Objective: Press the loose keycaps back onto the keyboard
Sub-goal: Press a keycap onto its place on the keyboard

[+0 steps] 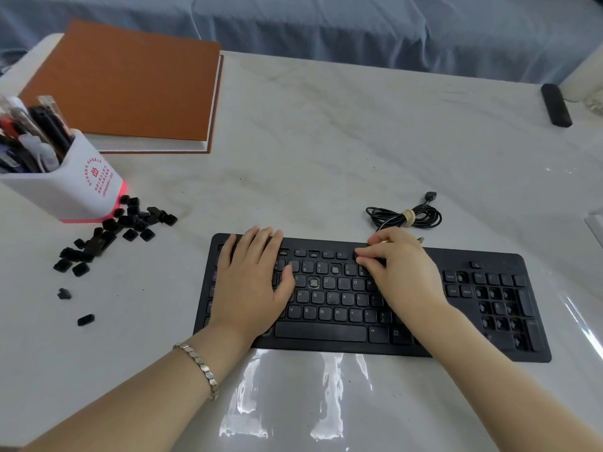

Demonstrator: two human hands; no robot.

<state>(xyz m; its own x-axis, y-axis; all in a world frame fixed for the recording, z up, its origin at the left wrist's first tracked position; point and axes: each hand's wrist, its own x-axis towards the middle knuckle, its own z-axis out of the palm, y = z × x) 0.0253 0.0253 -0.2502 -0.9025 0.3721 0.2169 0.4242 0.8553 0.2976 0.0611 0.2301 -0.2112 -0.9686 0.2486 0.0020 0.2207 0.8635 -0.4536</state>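
**While both hands lie on the keyboard, the loose keycaps sit by the pen cup**

As we look down at the bench [326, 141], we see the black keyboard [319, 332] lying near its front edge, slightly turned so that its right end sits closer to us. Our left hand [253, 282] lies flat over the left part of the key field, released, with straight fingers reaching up to the top row and the thumb resting near the number row. A silver bracelet [199, 367] circles that wrist. Our right hand [401, 272] sits over the right end of the main key block with its fingers bent and their tips down on the upper rows. We cannot tell whether it pinches a cap or only presses there.

Bare sockets [335, 269] show in the number row and the row under it, and more of them show across the number pad [499, 308].

The loose keycaps [130, 223] lie in a scattered black heap on the bench well to the left of the keyboard, right against the foot of a white pen cup [85, 187] full of pens. Two stray caps [64, 293] lie apart, nearer to us. Behind the cup rests an orange notebook [130, 83]. A bundled black cable [404, 216] lies just behind the keyboard, and a dark oblong object [556, 105] lies at the far right. Blue cloth [359, 24] runs beyond the far edge.
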